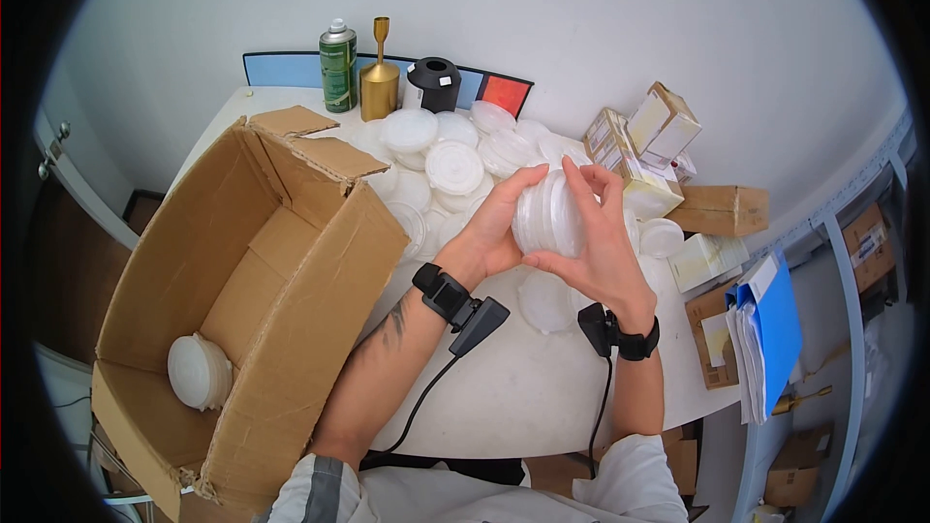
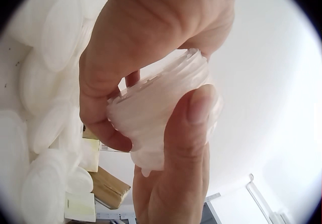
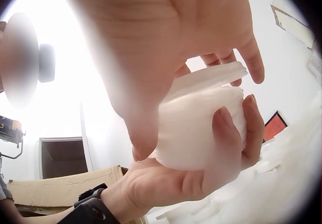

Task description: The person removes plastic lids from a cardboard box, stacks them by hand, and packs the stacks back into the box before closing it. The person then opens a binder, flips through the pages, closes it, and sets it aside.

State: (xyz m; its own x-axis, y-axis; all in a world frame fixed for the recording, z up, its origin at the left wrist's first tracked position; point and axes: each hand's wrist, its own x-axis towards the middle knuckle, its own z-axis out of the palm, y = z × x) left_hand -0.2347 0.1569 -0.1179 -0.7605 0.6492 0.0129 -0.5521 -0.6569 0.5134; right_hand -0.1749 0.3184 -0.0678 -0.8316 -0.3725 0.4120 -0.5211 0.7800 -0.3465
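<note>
A stack of round translucent plastic lids (image 1: 549, 218) is held up over the table between my two hands. My left hand (image 1: 496, 230) grips it from the left, and in the right wrist view that left hand (image 3: 196, 176) cups the stack from below. My right hand (image 1: 603, 237) holds the other side, thumb low and fingers over the top edge. In the right wrist view the uppermost lid (image 3: 209, 78) stands slightly tilted, a gap between it and the lids (image 3: 196, 128) under it. A heap of loose lids (image 1: 453, 168) lies just behind the hands.
An open cardboard box (image 1: 320, 339) stands at left, with a few stacked lids (image 1: 199, 373) inside. One lid (image 1: 545, 302) lies on the white table (image 1: 465, 387). Behind are a green spray can (image 1: 338, 68) and a gold holder (image 1: 380, 87); small cartons (image 1: 717, 210) stand right.
</note>
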